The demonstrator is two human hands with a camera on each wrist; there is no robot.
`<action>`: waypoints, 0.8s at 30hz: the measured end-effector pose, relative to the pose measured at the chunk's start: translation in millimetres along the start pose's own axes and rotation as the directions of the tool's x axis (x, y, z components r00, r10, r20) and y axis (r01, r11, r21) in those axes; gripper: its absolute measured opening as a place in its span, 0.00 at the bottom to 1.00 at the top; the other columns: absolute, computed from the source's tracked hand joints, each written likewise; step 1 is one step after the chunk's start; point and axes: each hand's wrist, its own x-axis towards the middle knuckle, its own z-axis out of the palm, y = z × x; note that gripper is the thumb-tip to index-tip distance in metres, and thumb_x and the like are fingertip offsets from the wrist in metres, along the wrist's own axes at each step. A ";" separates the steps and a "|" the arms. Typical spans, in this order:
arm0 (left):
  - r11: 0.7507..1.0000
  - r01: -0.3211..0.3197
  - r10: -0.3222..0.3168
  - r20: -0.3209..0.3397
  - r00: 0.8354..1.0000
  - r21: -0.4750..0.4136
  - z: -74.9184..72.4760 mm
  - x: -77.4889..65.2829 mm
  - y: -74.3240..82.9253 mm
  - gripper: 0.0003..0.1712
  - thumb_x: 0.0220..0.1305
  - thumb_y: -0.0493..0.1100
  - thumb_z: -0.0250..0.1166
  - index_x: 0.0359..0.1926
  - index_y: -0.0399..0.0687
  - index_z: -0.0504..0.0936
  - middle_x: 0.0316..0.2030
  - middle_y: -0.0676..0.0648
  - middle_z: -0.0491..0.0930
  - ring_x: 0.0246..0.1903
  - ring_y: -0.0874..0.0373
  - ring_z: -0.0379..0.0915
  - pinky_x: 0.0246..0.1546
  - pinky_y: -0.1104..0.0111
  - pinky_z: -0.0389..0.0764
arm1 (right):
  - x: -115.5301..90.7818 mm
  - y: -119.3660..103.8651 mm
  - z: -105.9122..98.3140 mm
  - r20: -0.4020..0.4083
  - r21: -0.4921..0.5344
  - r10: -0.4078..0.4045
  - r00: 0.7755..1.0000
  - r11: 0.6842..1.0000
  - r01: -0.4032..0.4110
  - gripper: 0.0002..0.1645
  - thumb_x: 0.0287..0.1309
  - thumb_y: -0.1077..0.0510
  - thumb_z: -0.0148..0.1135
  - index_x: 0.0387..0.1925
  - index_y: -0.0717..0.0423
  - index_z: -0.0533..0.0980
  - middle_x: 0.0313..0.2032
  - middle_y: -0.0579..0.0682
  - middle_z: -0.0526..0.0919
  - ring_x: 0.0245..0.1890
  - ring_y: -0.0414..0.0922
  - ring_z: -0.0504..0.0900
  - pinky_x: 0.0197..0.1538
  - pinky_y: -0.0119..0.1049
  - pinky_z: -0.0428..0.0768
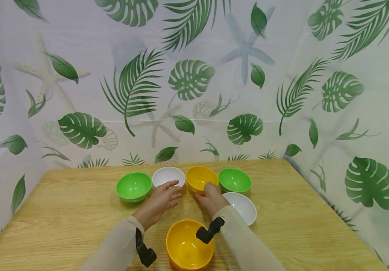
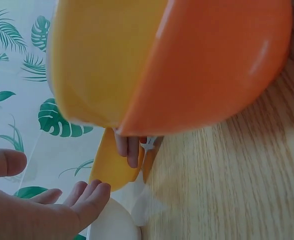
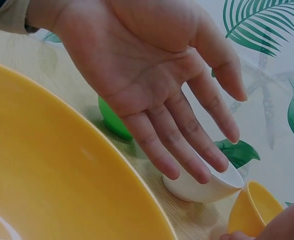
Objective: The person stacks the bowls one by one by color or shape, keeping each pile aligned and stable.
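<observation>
At the back row, my right hand [image 1: 211, 197] grips the near side of a yellow bowl [image 1: 199, 176], with fingers low on its outside. That bowl [image 3: 254, 207] tilts in the right wrist view, the right hand [image 3: 292, 222] partly cut off beside it. My left hand [image 1: 160, 203] holds nothing; its fingers spread in front of a white bowl [image 1: 167, 176]. The open palm of this left hand [image 3: 152, 75] shows in the right wrist view. Between my forearms stands a stack with a yellow bowl [image 1: 189, 244] on top of an orange bowl [image 2: 212, 70].
A green bowl [image 1: 134, 186] stands left of the white one, another green bowl [image 1: 234, 180] at the right end of the row. In front of that lies a second white bowl [image 1: 242, 207], partly behind my right wrist. Leaf-printed cloth [image 1: 194, 143] backs the wooden table [image 1: 79, 214].
</observation>
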 end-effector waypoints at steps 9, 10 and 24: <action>0.999 0.004 -0.004 0.013 1.000 -0.051 1.9 -0.1 2.0 0.32 0.71 0.44 0.47 0.69 0.33 0.50 0.63 0.31 0.60 0.60 0.41 0.59 0.57 0.54 0.66 | -1.1 -1.2 -1.0 0.042 0.020 -0.010 0.999 1.000 0.009 0.37 0.60 0.76 0.32 0.70 0.66 0.41 0.66 0.63 0.52 0.62 0.55 0.57 0.61 0.51 0.60; 0.998 0.005 -0.005 0.007 1.000 -0.058 2.3 0.4 2.3 0.32 0.71 0.43 0.47 0.69 0.33 0.49 0.62 0.31 0.60 0.60 0.41 0.59 0.57 0.55 0.66 | -1.1 -0.9 -1.2 0.044 0.025 -0.008 0.999 1.000 0.007 0.37 0.60 0.76 0.32 0.70 0.66 0.41 0.66 0.63 0.52 0.62 0.54 0.57 0.61 0.51 0.60; 0.997 -0.012 0.013 0.004 1.000 -0.079 5.0 0.8 6.2 0.29 0.72 0.41 0.43 0.69 0.32 0.52 0.63 0.30 0.58 0.60 0.42 0.58 0.58 0.54 0.64 | 46.0 7.9 -25.1 0.163 -0.026 -0.002 0.987 1.000 0.007 0.35 0.58 0.76 0.38 0.68 0.66 0.51 0.62 0.63 0.61 0.57 0.56 0.65 0.54 0.49 0.70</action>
